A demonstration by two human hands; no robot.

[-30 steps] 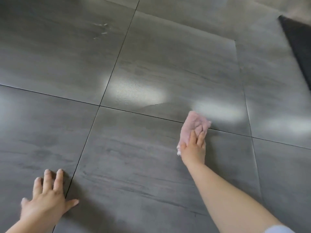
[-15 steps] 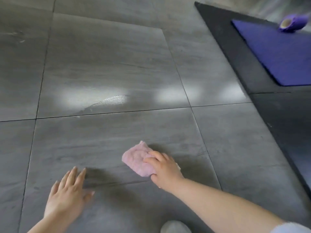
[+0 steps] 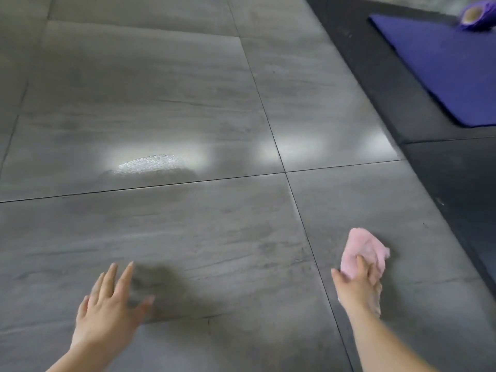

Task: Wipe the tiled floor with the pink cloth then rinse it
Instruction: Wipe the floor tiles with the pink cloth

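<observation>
I see the grey tiled floor (image 3: 161, 103) spreading wide, with a blue mat (image 3: 442, 71) far right. My left hand (image 3: 107, 315) holds nothing, fingers straight and spread. My right hand (image 3: 357, 288) grips the bunched pink cloth (image 3: 362, 248) on a right-side tile. It looks soft and light, best held by the wad.

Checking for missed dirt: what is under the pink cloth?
Grey floor tile lies under the crumpled pink cloth, which the right hand grips. The patch it covers is hidden, so dirt there cannot be judged.
</observation>
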